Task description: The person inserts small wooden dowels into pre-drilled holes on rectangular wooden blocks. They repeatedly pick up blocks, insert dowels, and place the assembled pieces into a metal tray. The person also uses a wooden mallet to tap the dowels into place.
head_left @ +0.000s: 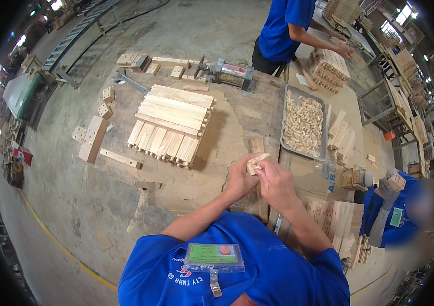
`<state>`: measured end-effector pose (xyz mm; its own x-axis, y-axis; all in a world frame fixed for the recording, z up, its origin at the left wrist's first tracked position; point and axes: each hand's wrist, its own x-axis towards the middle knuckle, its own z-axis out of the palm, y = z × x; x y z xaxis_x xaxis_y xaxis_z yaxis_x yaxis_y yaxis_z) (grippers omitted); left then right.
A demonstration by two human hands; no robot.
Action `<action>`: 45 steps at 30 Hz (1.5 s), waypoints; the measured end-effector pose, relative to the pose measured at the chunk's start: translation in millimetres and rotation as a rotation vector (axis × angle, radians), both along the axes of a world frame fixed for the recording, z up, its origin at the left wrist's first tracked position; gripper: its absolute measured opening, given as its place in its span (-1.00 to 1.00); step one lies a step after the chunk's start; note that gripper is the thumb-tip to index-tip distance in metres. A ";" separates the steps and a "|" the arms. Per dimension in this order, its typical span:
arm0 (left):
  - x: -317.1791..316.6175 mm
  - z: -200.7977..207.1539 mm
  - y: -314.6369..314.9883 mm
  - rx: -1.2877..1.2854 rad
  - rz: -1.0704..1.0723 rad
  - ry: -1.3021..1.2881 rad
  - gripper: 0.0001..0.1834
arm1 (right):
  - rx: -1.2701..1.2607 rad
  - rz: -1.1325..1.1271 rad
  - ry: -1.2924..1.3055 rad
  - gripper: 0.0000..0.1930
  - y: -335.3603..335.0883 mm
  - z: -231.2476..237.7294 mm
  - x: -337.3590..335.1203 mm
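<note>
Close to my body, at the table's near edge, my left hand point(240, 178) is closed around a small pale wooden piece point(256, 161). My right hand point(277, 184) meets it there, thumb and fingers pinched against the piece; whether a dowel is between them is too small to tell. Beyond my right hand lies a grey metal tray point(302, 151) filled with short wooden dowels point(302, 117). To the left, a stack of wooden slats point(171, 109) with rounded peg ends rests on the worn tabletop, in two layers running across each other.
An air cylinder point(231, 75), a wrench point(131, 81) and drilled wooden blocks point(93, 137) surround the stack. A person in blue point(286, 35) handles wood at the far right. Another person point(393, 209) at the right holds a drilled block point(396, 182), near stacked boards point(337, 222).
</note>
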<state>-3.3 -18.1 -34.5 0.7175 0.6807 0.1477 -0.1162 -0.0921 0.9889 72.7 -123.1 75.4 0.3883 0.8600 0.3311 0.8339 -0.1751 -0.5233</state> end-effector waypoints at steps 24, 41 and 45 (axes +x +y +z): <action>19.6 3.6 10.4 -0.086 -0.083 0.043 -0.48 | -0.146 -0.570 0.740 -0.40 -136.9 -90.6 -0.3; 12.4 4.9 9.5 -0.027 -0.040 0.042 -0.52 | -0.089 -0.397 0.548 -0.52 -135.7 71.9 -19.9; 16.1 5.6 6.8 -0.090 -0.051 -0.006 -0.53 | 0.184 -0.253 0.421 -0.54 -148.1 31.7 -28.2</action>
<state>12.8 -11.3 -28.8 0.7509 0.6540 0.0920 -0.1247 0.0035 0.9922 44.6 -271.2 107.1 0.7085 0.6642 0.2385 0.4881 -0.2172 -0.8453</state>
